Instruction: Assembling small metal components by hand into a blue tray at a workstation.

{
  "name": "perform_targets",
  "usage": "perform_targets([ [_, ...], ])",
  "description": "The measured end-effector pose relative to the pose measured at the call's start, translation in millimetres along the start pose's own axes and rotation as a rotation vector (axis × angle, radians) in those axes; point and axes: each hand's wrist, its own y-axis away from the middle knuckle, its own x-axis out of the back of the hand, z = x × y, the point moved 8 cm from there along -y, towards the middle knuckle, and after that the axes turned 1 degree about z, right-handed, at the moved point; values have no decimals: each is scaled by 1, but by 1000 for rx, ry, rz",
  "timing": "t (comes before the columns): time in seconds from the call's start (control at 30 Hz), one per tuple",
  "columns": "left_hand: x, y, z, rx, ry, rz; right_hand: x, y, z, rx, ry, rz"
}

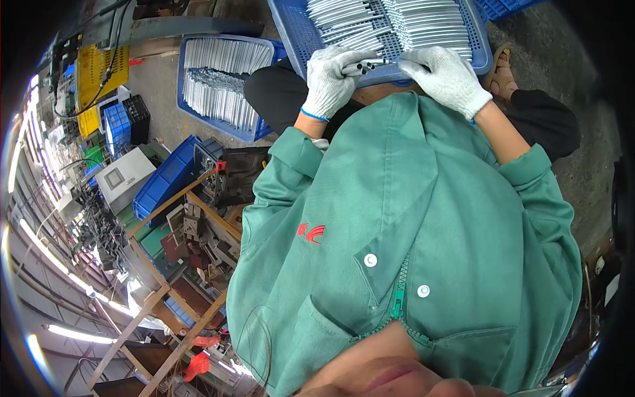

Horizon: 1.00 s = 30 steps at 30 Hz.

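Note:
White knitted gloves cover both my hands. My left hand is closed around a small bunch of thin silvery metal tubes, whose dark open ends point toward my right hand. My right hand has its fingers bent in a pinch beside those ends; whatever lies between the fingertips is too small to make out. Both hands are over the near rim of a blue perforated plastic crate. Rows of similar silvery metal tubes lie packed in this crate, in two main stacks.
To the left, a second blue crate on the floor holds more stacked tubes. Further left are an empty-looking blue bin, a grey control box and a wooden frame. A sandalled foot rests right of the near crate.

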Motion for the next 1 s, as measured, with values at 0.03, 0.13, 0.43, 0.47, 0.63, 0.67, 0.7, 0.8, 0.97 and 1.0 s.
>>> perform_targets([
  [0.03, -3, 0, -8, 40, 13, -14, 0, -2, 4, -3, 15, 45],
  [0.13, -20, 2, -36, 122, -32, -56, 1, -2, 14, -27, 61, 89],
  [0.43, -50, 12, -72, 299, -262, -304, -4, 5, 25, -30, 136, 93],
  [0.47, -48, 12, -69, 301, -157, -293, -1, 5, 23, -39, 131, 77],
  [0.63, -35, 15, -52, 302, 188, -253, 6, 6, 15, -32, 113, 35],
  [0.67, -31, 13, -47, 290, 218, -250, 7, 7, 12, -4, 114, 48],
  [0.7, -29, 11, -42, 278, 248, -247, 9, 7, 10, 24, 115, 61],
  [0.8, -24, 11, -35, 256, 256, -259, 9, 8, 5, 84, 124, 87],
  [0.97, -22, 11, -27, 201, 221, -278, 10, 8, -3, 167, 168, 128],
  [1.0, -21, 11, -24, 183, 252, -251, 11, 8, -3, 157, 184, 123],
])
